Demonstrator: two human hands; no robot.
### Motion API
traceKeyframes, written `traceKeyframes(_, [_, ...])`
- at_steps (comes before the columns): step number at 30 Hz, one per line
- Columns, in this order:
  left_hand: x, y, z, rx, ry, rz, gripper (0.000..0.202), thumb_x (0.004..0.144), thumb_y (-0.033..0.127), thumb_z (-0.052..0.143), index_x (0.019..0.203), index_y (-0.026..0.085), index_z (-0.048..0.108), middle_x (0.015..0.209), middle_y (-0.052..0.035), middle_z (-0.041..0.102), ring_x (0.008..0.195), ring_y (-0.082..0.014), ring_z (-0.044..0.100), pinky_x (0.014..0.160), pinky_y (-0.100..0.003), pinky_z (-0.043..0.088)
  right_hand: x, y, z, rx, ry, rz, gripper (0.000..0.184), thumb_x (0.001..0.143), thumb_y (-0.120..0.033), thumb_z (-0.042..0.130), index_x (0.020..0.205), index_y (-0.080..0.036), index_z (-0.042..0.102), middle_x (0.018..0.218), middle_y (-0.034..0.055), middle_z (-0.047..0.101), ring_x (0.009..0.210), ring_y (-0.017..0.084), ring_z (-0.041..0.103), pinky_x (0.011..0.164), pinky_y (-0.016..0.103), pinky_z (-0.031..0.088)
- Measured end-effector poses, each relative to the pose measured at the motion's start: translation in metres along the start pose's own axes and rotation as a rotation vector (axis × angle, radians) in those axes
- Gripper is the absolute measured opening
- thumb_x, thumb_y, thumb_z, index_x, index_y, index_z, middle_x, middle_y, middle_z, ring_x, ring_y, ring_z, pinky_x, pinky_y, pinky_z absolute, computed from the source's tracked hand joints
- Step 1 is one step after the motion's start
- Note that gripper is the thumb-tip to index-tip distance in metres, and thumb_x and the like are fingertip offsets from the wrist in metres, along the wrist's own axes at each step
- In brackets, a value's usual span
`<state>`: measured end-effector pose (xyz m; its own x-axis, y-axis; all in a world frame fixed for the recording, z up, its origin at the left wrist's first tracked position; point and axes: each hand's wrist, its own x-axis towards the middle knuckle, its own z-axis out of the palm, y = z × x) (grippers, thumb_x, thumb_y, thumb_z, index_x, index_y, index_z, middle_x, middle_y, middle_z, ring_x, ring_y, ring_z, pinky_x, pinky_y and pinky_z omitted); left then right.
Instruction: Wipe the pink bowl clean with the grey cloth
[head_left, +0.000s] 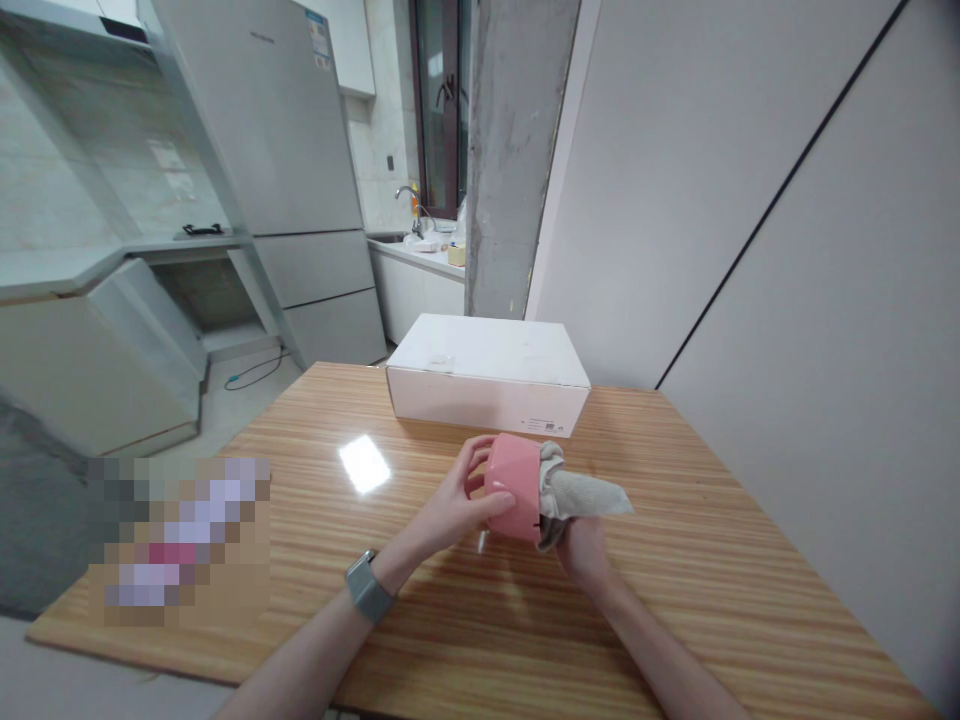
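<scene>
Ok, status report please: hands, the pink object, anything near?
Left hand grips pink bowl. Right hand holds grey cloth against it. White box behind, apart.

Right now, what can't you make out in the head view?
- Pink bowl: its inside is hidden, stuffed with the grey cloth.
- Right hand: its fingers sit behind bowl and cloth, so its grip is not visible.
- Table: a patch at the left is pixelated; what lies there cannot be told.
- White box: closed, contents hidden; its label print is too small to read.
- Left hand: holds the bowl's base.
</scene>
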<state>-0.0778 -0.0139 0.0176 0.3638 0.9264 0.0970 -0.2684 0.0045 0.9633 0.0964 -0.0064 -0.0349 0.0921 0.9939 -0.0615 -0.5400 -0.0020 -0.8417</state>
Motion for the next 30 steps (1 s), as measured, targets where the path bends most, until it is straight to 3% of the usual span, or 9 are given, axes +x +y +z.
traceKeyframes(3, [-0.002,0.005,0.005,0.114,0.057,0.076,0.072,0.058,0.025,0.082,0.119,0.028,0.043,0.131,-0.009,0.05,0.115,-0.0256,0.051,0.08,-0.033,0.05,0.006,0.001,0.016,0.048,0.047,-0.02,0.025,0.067,-0.034,0.068,0.087,-0.019,0.069,0.083,0.0023,0.073,0.082,0.023,0.067,0.076,0.034,0.054])
traceKeyframes(6, [-0.002,0.007,0.004,0.206,0.185,0.099,0.077,0.054,0.023,0.084,0.119,0.028,0.043,0.13,-0.0092,0.049,0.118,-0.0272,0.048,0.078,-0.031,0.051,0.014,-0.013,0.024,0.121,0.137,0.092,0.023,0.067,-0.031,0.064,0.086,-0.019,0.069,0.079,0.0019,0.074,0.077,0.022,0.07,0.076,0.036,0.056])
traceKeyframes(8, [0.001,0.007,-0.002,0.201,0.268,0.1,0.084,0.054,0.025,0.084,0.126,0.03,0.04,0.132,-0.0097,0.047,0.115,-0.0273,0.05,0.074,-0.029,0.051,0.019,-0.029,0.022,0.174,0.22,0.197,0.023,0.069,-0.025,0.062,0.09,-0.02,0.068,0.082,0.0017,0.075,0.077,0.022,0.071,0.077,0.037,0.056])
traceKeyframes(11, [0.005,0.005,-0.01,0.071,0.359,0.103,0.092,0.058,0.033,0.082,0.136,0.031,0.033,0.128,-0.0098,0.049,0.104,-0.0244,0.056,0.072,-0.028,0.051,0.025,-0.051,0.017,0.24,0.279,0.22,0.025,0.075,-0.021,0.058,0.098,-0.02,0.067,0.087,0.0025,0.075,0.081,0.022,0.071,0.079,0.04,0.057])
traceKeyframes(14, [0.008,0.0,-0.011,-0.179,0.309,0.045,0.079,0.067,0.052,0.071,0.134,0.024,0.04,0.119,-0.0107,0.057,0.095,-0.0235,0.061,0.07,-0.029,0.051,0.021,-0.058,0.019,0.26,0.234,0.23,0.026,0.077,-0.023,0.058,0.102,-0.02,0.066,0.09,0.0035,0.075,0.085,0.023,0.071,0.08,0.041,0.056])
traceKeyframes(17, [0.008,-0.011,-0.007,-0.352,0.175,-0.097,0.074,0.072,0.069,0.054,0.122,0.014,0.054,0.109,-0.0132,0.064,0.091,-0.0241,0.063,0.064,-0.027,0.051,0.008,-0.049,0.03,0.241,0.072,0.302,0.029,0.075,-0.027,0.066,0.103,-0.019,0.067,0.093,0.0046,0.074,0.087,0.024,0.07,0.08,0.039,0.056])
traceKeyframes(19, [0.008,-0.019,-0.006,-0.341,0.156,-0.147,0.072,0.074,0.072,0.05,0.116,0.014,0.058,0.103,-0.012,0.067,0.085,-0.0225,0.064,0.06,-0.025,0.05,-0.001,-0.04,0.036,0.224,-0.055,0.321,0.031,0.072,-0.032,0.071,0.1,-0.019,0.068,0.094,0.0047,0.074,0.088,0.024,0.07,0.08,0.036,0.055])
traceKeyframes(23, [0.007,-0.025,-0.009,-0.102,0.16,-0.16,0.07,0.076,0.072,0.045,0.112,0.015,0.058,0.085,-0.0086,0.068,0.064,-0.0194,0.063,0.045,-0.024,0.045,-0.008,-0.028,0.037,0.099,-0.219,0.288,0.031,0.069,-0.034,0.075,0.096,-0.02,0.069,0.091,0.002,0.074,0.086,0.022,0.07,0.074,0.028,0.056])
traceKeyframes(30, [0.008,-0.015,-0.007,0.061,0.275,-0.08,0.056,0.07,0.065,0.06,0.097,0.016,0.054,0.081,-0.0014,0.06,0.064,-0.0135,0.057,0.049,-0.023,0.046,-0.004,-0.027,0.044,0.064,-0.073,0.204,0.029,0.061,-0.046,0.077,0.074,-0.022,0.068,0.078,0.0013,0.074,0.08,0.023,0.071,0.06,0.026,0.056])
